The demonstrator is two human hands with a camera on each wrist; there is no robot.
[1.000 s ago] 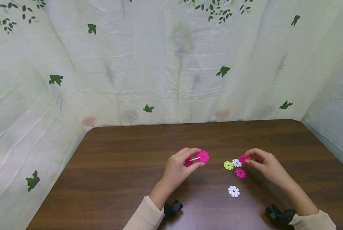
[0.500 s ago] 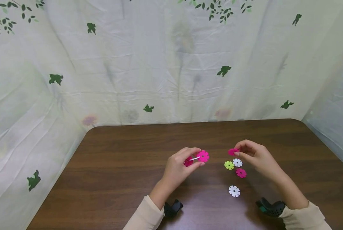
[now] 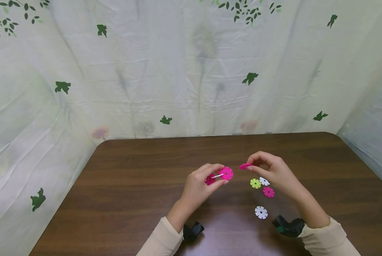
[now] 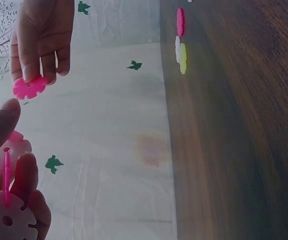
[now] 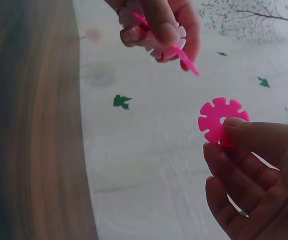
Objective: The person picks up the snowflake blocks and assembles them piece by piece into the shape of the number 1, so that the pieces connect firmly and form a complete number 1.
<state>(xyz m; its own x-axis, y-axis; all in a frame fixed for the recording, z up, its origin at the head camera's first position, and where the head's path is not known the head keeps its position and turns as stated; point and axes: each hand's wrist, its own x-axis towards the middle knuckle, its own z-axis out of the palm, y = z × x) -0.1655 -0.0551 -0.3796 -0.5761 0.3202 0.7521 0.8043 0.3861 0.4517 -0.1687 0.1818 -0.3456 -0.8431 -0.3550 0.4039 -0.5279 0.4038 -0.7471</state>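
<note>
My left hand (image 3: 198,185) grips a small linked set of notched plastic discs (image 3: 226,173) above the table. Two flat discs are joined by a third seen edge-on, which looks whitish from the head and pink (image 4: 7,177) in the left wrist view. My right hand (image 3: 275,172) pinches a single pink notched disc (image 3: 244,166) between thumb and fingers; its slots and centre hole show in the right wrist view (image 5: 213,120). A gap separates this disc from the linked set. Fingers of the left hand hide part of the set.
On the brown table (image 3: 130,185) below the right hand lie a yellow-green disc (image 3: 255,183), a white disc (image 3: 264,181) and a pink disc (image 3: 268,192). Another white disc (image 3: 261,212) lies nearer the front. A pale printed curtain (image 3: 184,71) hangs behind the table.
My right hand has lifted the pink disc from beside the loose discs and carried it leftward, closer to the linked set. The left hand has stayed nearly still.
</note>
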